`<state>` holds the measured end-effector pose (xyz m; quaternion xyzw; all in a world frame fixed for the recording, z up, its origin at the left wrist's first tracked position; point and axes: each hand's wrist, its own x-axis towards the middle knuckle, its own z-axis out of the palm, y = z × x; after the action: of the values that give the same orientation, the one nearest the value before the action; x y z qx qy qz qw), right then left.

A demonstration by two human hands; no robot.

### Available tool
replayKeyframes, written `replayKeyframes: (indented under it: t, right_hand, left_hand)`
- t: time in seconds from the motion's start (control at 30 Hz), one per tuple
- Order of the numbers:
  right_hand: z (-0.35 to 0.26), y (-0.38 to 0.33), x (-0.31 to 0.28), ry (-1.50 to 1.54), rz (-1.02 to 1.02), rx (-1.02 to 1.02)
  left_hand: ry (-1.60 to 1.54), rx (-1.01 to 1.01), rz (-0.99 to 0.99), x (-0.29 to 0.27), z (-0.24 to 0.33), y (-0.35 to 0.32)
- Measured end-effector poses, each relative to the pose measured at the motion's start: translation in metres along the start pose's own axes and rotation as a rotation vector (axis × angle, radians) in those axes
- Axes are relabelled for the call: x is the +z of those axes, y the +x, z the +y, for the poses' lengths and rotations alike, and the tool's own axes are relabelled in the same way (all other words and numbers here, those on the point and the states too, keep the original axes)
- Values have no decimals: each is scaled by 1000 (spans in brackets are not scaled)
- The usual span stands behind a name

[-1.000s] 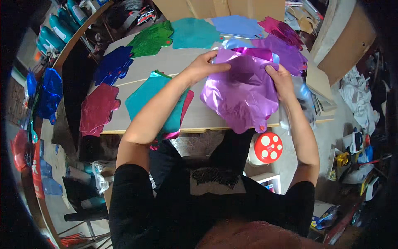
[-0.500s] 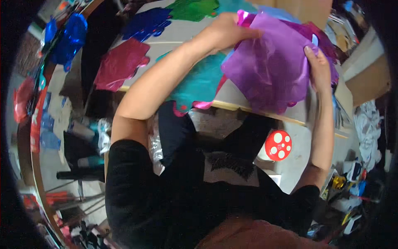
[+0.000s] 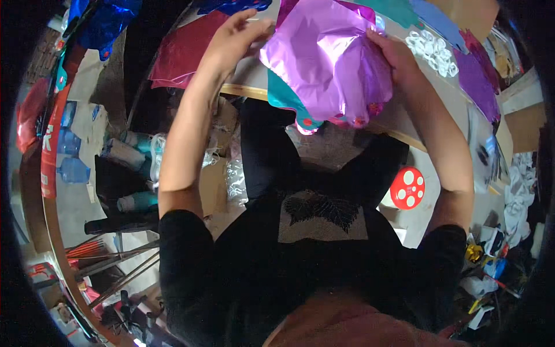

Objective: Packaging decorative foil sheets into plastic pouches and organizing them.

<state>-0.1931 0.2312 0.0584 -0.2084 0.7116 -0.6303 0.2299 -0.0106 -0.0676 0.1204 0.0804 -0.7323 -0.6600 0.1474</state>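
A shiny purple foil sheet [image 3: 324, 63] with wavy edges hangs over the near edge of the table in front of me, crumpled and catching the light. My right hand [image 3: 398, 56] pinches it at its right edge. To its left, my left hand [image 3: 238, 41] is raised with the fingers apart and nothing in them. A teal foil sheet [image 3: 282, 95] pokes out from under the purple one, and its lower corner sticks over the table edge.
Dark red [image 3: 188, 49] and blue foil sheets [image 3: 231, 6] lie on the table's left. To the right are a heap of white loops [image 3: 432, 52] and another purple sheet [image 3: 478, 81]. A red round top with white dots [image 3: 407, 188] stands below, near my right leg.
The purple sheet has shifted left, and its surface is more crumpled. My left hand has let go of it and moved left. The white loops have come into sight.
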Motion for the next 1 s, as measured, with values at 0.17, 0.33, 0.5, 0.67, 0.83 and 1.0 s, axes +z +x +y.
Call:
replayKeyframes:
  t: [0.17,0.33,0.5,0.67,0.83,1.0]
  right_hand:
    - [23,11,19,355,138,73]
    - [80,9,-10,-652,249,-625]
    - [16,-54,24,-1216,96,-453]
    - [7,-68,20,78,135,101]
    - [-6,-91,9,-258,168,198]
    - [-18,-115,33,-990,-198,-839]
  left_hand:
    - [273,266,266,-15,-59,-56]
    - [229,183,226,36,-88,-125]
    - [320,388,190,60,-99,-158]
    - [284,452,289,72,-104,-158]
    - [427,534,315,66,-85,-152]
    - [738,693,114,62,-45,-137]
